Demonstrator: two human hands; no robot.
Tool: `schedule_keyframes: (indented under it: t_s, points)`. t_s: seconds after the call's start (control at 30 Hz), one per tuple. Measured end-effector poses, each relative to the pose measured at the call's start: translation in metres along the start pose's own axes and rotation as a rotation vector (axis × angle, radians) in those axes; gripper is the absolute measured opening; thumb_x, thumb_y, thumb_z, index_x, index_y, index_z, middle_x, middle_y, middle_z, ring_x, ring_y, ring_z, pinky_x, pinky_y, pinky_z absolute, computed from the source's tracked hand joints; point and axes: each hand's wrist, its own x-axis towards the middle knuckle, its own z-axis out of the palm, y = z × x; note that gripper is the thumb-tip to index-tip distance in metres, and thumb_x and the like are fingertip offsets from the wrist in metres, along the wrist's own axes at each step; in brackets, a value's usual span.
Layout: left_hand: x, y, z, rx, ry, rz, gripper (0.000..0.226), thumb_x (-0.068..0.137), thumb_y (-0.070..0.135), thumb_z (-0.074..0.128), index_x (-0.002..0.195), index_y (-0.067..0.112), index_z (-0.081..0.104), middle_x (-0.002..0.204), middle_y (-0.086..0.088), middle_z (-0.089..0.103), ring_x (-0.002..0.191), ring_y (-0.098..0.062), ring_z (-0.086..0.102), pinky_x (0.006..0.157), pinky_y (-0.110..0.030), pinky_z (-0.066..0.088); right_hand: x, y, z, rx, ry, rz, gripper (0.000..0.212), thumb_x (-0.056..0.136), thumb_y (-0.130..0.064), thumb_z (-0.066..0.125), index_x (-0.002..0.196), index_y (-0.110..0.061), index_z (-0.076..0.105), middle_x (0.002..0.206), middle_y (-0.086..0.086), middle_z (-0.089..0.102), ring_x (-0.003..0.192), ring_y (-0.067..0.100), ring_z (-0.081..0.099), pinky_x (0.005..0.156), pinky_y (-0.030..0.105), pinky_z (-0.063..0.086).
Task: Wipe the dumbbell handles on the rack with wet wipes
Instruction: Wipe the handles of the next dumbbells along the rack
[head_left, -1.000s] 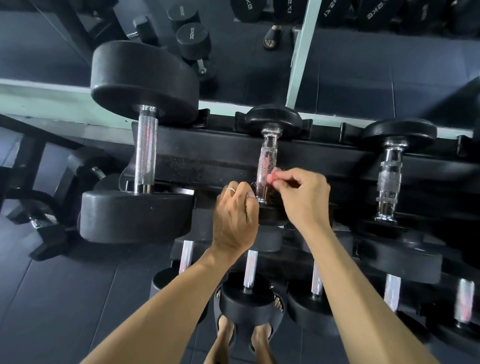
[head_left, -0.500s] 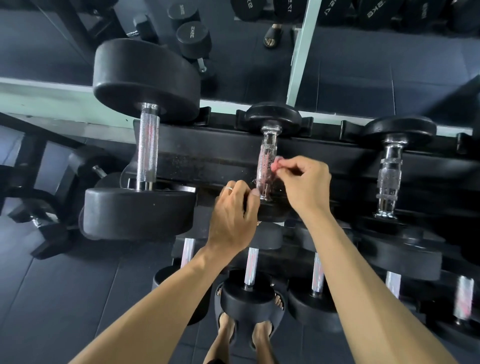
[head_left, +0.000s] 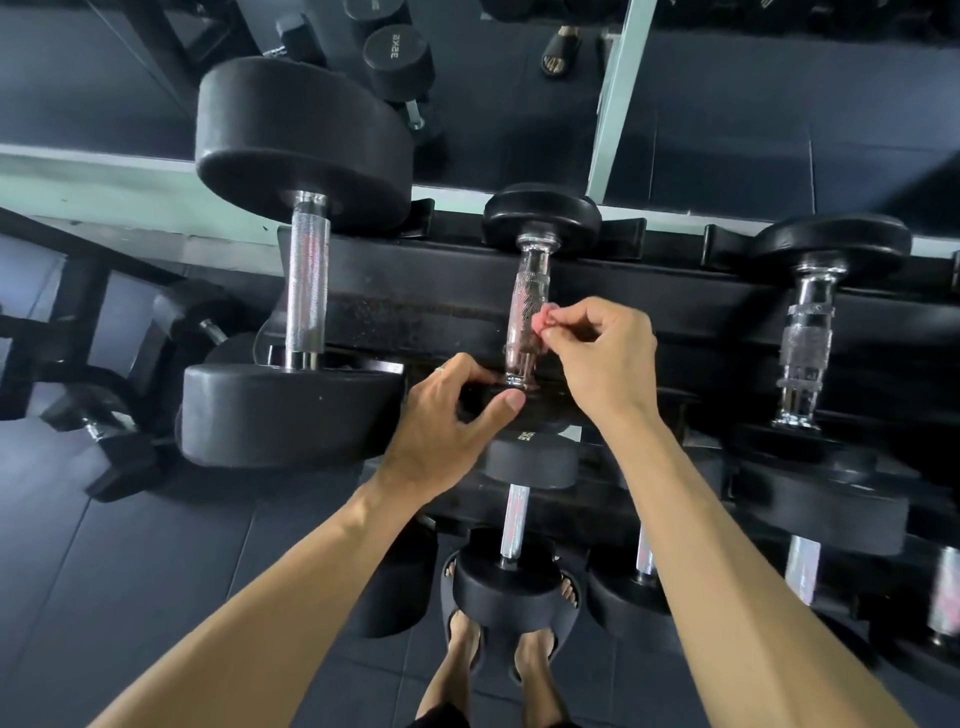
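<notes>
Chrome dumbbell handle (head_left: 529, 306) on rack (head_left: 415, 291), right hand (head_left: 597, 348) pinching something pink beside it, left hand (head_left: 447, 426) gripping near weight head (head_left: 540, 405).

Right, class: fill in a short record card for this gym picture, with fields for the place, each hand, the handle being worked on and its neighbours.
place: dumbbell rack, top row
handle in work: middle dumbbell handle, knurled chrome
right hand: fingers curled, pinching a small pink item against that handle; a wipe cannot be made out
left hand: grips the dumbbell's near head
left neighbour: large dumbbell
right neighbour: smaller dumbbell
</notes>
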Motion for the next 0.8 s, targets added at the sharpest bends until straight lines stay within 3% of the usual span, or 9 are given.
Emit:
schedule_keyframes:
  t_s: [0.17,0.27,0.33,0.5,0.67,0.8]
  points:
    - [-0.005,0.006,0.004,0.025,0.017,0.013,0.045,0.088,0.062,0.048,0.095,0.018,0.057,0.089,0.008,0.064,0.083,-0.002,0.057,0.073,-0.013,0.044,-0.019,0.004,-0.007,-0.126,-0.14,0.022,0.026,0.083,0.0,0.074,0.076,-0.024,0.076,0.08,-0.015,0.074,0.084,-0.008,0.069,0.085,0.011,0.052]
    - [-0.007,0.007,0.003,-0.011,0.017,-0.016,0.041,0.087,0.064,0.048,0.096,0.024,0.053,0.086,0.015,0.059,0.071,0.007,0.054,0.065,-0.008,0.039,0.009,0.0,0.001,-0.034,0.009,0.02,0.038,0.084,0.006,0.069,0.072,-0.031,0.071,0.08,-0.016,0.073,0.085,-0.002,0.071,0.089,0.024,0.057]
    - [-0.006,0.008,0.003,-0.041,0.009,-0.033,0.042,0.09,0.064,0.052,0.096,0.022,0.053,0.078,0.014,0.056,0.062,0.008,0.053,0.058,-0.009,0.037,0.022,-0.001,0.007,0.016,0.062,0.029,0.034,0.086,0.004,0.067,0.078,-0.029,0.072,0.083,-0.014,0.074,0.085,0.002,0.072,0.087,0.029,0.059]
    - [-0.007,0.009,0.004,-0.08,0.007,-0.073,0.044,0.084,0.063,0.046,0.097,0.022,0.052,0.076,0.012,0.055,0.058,0.007,0.051,0.056,-0.01,0.036,-0.007,0.013,-0.01,-0.097,-0.2,0.068,0.017,0.085,-0.004,0.074,0.083,-0.021,0.075,0.085,-0.017,0.073,0.08,-0.009,0.068,0.079,0.008,0.049]
    - [-0.008,0.007,0.004,-0.119,-0.006,-0.1,0.041,0.088,0.06,0.049,0.099,0.021,0.052,0.082,0.01,0.057,0.058,0.008,0.05,0.055,-0.008,0.037,0.014,0.01,-0.007,-0.067,-0.154,0.039,0.023,0.081,0.0,0.077,0.072,-0.019,0.07,0.08,-0.008,0.074,0.077,0.001,0.071,0.073,0.017,0.056]
    - [-0.008,0.003,0.006,-0.123,0.008,-0.115,0.04,0.085,0.067,0.048,0.097,0.028,0.049,0.091,0.008,0.061,0.071,0.005,0.054,0.063,-0.009,0.04,0.002,0.016,-0.015,-0.168,-0.337,0.02,0.027,0.079,0.002,0.077,0.069,-0.022,0.07,0.071,-0.014,0.072,0.069,-0.007,0.067,0.067,0.009,0.048]
